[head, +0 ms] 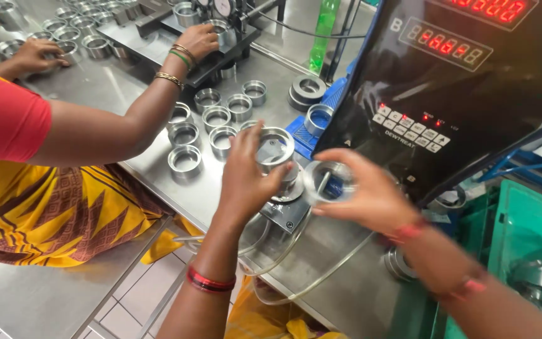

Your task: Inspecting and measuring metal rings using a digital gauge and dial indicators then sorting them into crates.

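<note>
Stainless-steel desk point(127, 88) carrying machined metal parts, seen from above. Left hand point(246, 172) is clamped on a metal ring point(275, 147) seated on a small gauge fixture point(288, 204) near the desk's front edge. Right hand point(362, 194), fingers closed, holds a second metal ring point(327, 182) just beside the first; motion blur hides its detail. Clear tubing point(296, 263) loops from the fixture. Beyond lie loose rings point(217, 122), all empty, and a blue tray point(312, 129) holding one ring. A black control unit point(446, 94) with red digits stands at right. A co-worker's hand point(199, 41) rests on another gauge stand point(221, 25).
</note>
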